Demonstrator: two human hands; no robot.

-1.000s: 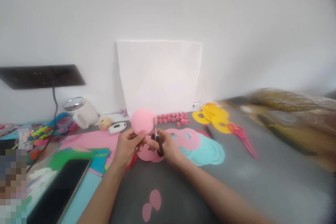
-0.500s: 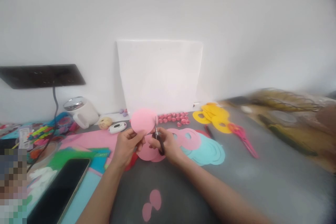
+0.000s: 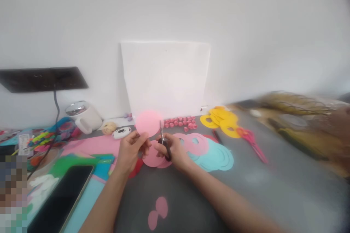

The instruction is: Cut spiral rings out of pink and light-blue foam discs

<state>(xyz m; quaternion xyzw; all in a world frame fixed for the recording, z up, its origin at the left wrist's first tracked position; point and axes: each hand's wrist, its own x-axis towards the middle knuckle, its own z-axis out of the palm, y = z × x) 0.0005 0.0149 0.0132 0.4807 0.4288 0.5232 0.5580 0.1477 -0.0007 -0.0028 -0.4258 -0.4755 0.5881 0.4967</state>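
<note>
My left hand point(image 3: 133, 148) pinches a round pink paper disc point(image 3: 149, 123) at its lower edge and holds it up above the table. Black-handled scissors point(image 3: 164, 142) are in my right hand point(image 3: 175, 149), their blades pointing up at the disc's right edge. Whether the blades are on the paper is hard to make out. Beneath the hands lie more pink paper circles point(image 3: 153, 157), partly covered by the fingers. Pink rings point(image 3: 201, 145) and light blue rings point(image 3: 218, 156) overlap to the right of my right hand. Two small pink paper ovals point(image 3: 162, 206) lie nearer to me.
Yellow paper rings point(image 3: 218, 116) and pink scissors point(image 3: 254, 143) lie at the right. Rows of small pink rolls point(image 3: 182, 121) sit before a white board point(image 3: 166, 80). A phone point(image 3: 62, 200), coloured sheets point(image 3: 73, 164) and a white mug point(image 3: 87, 118) are at the left.
The pink disc has risen slightly and tilted a little in my left hand. The scissors' blades show more apart from its right edge. Both hands keep nearly the same place.
</note>
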